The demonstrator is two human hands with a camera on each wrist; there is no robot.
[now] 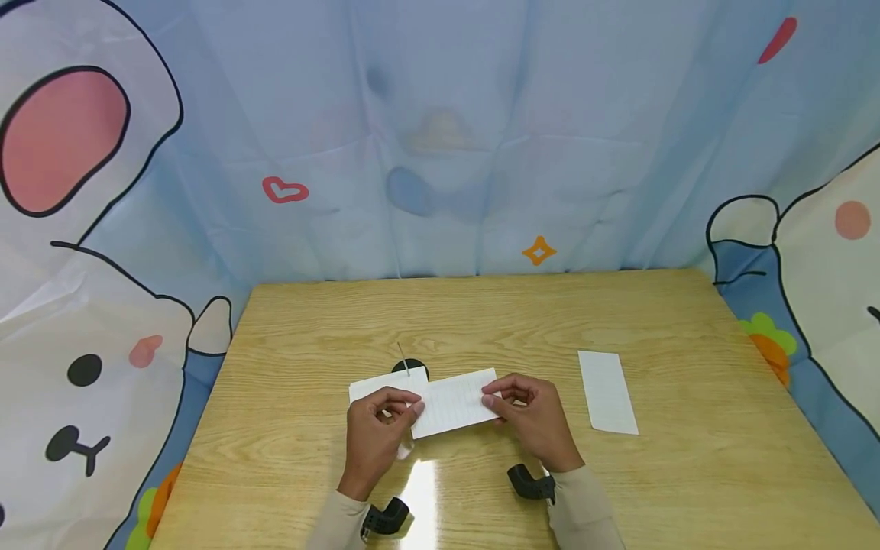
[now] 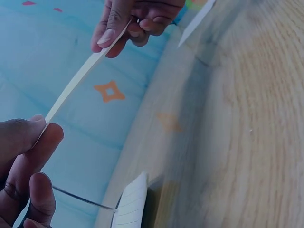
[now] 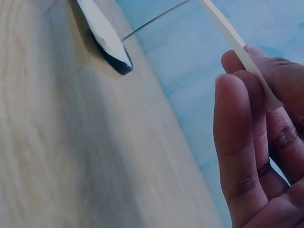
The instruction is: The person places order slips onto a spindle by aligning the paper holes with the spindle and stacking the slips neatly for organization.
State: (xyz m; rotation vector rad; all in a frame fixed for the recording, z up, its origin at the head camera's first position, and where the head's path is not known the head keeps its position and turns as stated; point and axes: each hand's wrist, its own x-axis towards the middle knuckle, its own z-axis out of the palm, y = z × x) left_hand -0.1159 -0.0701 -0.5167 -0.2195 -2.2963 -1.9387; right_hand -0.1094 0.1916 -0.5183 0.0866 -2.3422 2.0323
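Between my two hands stretches a lined white paper slip [image 1: 454,403], pinched at its ends. The left hand [image 1: 378,435] grips one end with thumb and fingers, the right hand [image 1: 539,420] the other. Seen edge-on in the left wrist view, the slip bows slightly. Behind the left hand stands a paper spike with a thin metal rod [image 1: 402,357] and a round black base [image 3: 124,68]. Another lined slip [image 2: 130,204] lies low on the spike, with the rod rising from it. The held slip is off the table and in front of the spike.
A separate white slip [image 1: 609,392] lies flat on the wooden table [image 1: 687,473], right of the right hand. Black wrist cameras [image 1: 386,516] are worn on both wrists. A printed cartoon curtain [image 1: 440,153] hangs along the table's back edge.
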